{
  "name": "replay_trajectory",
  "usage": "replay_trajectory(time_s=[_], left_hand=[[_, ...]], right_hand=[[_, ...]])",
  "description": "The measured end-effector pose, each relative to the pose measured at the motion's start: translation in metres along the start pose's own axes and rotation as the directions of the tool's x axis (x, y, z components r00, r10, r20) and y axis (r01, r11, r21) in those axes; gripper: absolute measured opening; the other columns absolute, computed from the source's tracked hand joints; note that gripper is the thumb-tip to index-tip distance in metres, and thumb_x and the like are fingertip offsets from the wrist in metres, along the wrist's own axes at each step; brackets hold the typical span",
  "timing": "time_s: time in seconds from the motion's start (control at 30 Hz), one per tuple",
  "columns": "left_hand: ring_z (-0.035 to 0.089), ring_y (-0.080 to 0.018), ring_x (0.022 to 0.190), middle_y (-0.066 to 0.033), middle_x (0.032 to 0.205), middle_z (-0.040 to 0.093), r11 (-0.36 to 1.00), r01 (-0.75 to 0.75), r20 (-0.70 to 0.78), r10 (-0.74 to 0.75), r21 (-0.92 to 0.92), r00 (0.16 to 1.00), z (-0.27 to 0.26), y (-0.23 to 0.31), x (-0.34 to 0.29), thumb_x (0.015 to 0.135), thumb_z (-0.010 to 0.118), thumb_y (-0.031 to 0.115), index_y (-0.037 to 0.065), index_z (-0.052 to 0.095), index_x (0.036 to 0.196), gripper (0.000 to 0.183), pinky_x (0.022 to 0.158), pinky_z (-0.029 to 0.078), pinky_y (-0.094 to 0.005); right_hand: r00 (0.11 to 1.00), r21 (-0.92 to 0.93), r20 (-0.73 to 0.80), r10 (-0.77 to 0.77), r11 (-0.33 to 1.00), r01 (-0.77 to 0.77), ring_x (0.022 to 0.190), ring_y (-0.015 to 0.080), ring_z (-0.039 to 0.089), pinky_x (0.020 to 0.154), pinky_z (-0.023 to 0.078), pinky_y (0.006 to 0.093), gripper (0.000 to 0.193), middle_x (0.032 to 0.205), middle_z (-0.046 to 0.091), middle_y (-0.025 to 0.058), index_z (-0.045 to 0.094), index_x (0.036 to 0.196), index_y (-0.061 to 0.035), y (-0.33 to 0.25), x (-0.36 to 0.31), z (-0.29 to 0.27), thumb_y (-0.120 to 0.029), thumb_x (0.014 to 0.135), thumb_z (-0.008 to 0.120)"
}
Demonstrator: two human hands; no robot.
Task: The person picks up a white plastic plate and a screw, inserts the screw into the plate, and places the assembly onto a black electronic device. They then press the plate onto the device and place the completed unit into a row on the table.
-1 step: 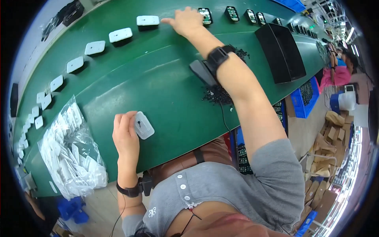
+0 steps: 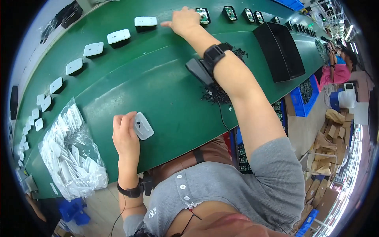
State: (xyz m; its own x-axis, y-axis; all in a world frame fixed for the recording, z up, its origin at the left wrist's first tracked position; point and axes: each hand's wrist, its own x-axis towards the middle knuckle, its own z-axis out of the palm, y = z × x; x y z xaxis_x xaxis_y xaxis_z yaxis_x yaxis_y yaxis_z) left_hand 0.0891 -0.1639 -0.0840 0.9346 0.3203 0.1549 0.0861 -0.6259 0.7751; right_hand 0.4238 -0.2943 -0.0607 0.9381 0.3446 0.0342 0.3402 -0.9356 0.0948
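My left hand [image 2: 127, 128] rests on the near part of the green table, its fingertips closed on the left edge of a translucent white plastic cover [image 2: 143, 128]. The cover lies flat and has a small dark keyhole-shaped mark. My right hand [image 2: 184, 21] is stretched to the far side, palm down, thumb pointing left away from the fingers. It is beside a black case with a green circuit board [image 2: 203, 16] and overlaps its left side; contact is unclear. Left of the thumb stands a black case topped with a white cover [image 2: 145, 21].
A clear bag of white covers [image 2: 73, 158] lies at the left. Several covered cases curve along the far left; open cases continue right. A black box [image 2: 279, 51], a black handheld device [image 2: 199, 71] and a pile of small black parts [image 2: 215, 94] surround my right forearm. A person [image 2: 339, 67] sits far right.
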Motion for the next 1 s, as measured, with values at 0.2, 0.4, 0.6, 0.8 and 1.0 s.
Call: replay_trajectory(time_s=[0.2,0.4,0.6,0.8,1.0], left_hand=[[0.059,-0.0328,0.085,-0.0156,0.107,0.052,0.952,0.009,-0.038,0.003,0.307,0.999,-0.002,0.011,-0.023,0.087,0.067,0.020,0.002,0.057,0.117,0.037,0.070,0.051,-0.0412],[0.051,-0.0380,0.100,-0.0193,0.110,0.051,0.864,-0.091,-0.053,0.134,0.495,0.989,0.009,0.019,-0.038,0.076,0.077,0.030,-0.002,0.045,0.128,0.069,0.086,0.045,-0.0429],[0.052,-0.0367,0.104,-0.0171,0.113,0.056,0.888,-0.321,-0.023,0.348,0.328,0.937,0.002,0.004,-0.035,0.075,0.071,0.003,0.000,0.049,0.126,0.056,0.089,0.043,-0.0442],[0.054,-0.0309,0.109,-0.0106,0.115,0.060,0.902,-0.349,0.020,0.356,0.254,0.934,-0.010,-0.004,-0.030,0.078,0.065,-0.002,0.007,0.052,0.130,0.055,0.091,0.044,-0.0433],[0.055,-0.0298,0.119,-0.0106,0.133,0.057,0.943,-0.329,-0.090,0.331,0.043,0.939,-0.019,-0.007,-0.039,0.080,0.057,-0.010,0.007,0.056,0.131,0.054,0.098,0.046,-0.0363]], right_hand=[[0.995,0.004,-0.003,-0.104,0.995,0.104,0.102,0.0324,0.062,0.082,0.052,0.0398,0.052,0.118,0.058,0.0168,0.069,0.111,-0.0068,0.010,-0.015,0.002,-0.051,0.084,0.064],[0.939,0.758,-0.338,-0.058,0.575,0.308,0.087,0.0266,0.062,0.080,0.051,0.0345,0.046,0.096,0.063,0.0109,0.061,0.101,-0.0045,0.002,-0.148,-0.012,-0.041,0.078,0.076],[0.870,0.626,-0.436,-0.230,0.617,0.476,0.100,0.0320,0.059,0.085,0.049,0.0390,0.034,0.105,0.063,0.0126,0.061,0.106,-0.0063,0.008,-0.233,0.004,-0.018,0.077,0.074],[0.805,0.598,-0.444,-0.393,0.539,0.593,0.103,0.0317,0.059,0.090,0.048,0.0389,0.040,0.110,0.064,0.0132,0.063,0.113,-0.0054,0.011,-0.232,-0.002,-0.004,0.074,0.072],[0.678,0.620,-0.438,-0.590,0.349,0.703,0.105,0.0283,0.060,0.091,0.049,0.0352,0.043,0.115,0.064,0.0110,0.064,0.116,-0.0053,-0.034,-0.243,-0.020,0.000,0.074,0.073]])
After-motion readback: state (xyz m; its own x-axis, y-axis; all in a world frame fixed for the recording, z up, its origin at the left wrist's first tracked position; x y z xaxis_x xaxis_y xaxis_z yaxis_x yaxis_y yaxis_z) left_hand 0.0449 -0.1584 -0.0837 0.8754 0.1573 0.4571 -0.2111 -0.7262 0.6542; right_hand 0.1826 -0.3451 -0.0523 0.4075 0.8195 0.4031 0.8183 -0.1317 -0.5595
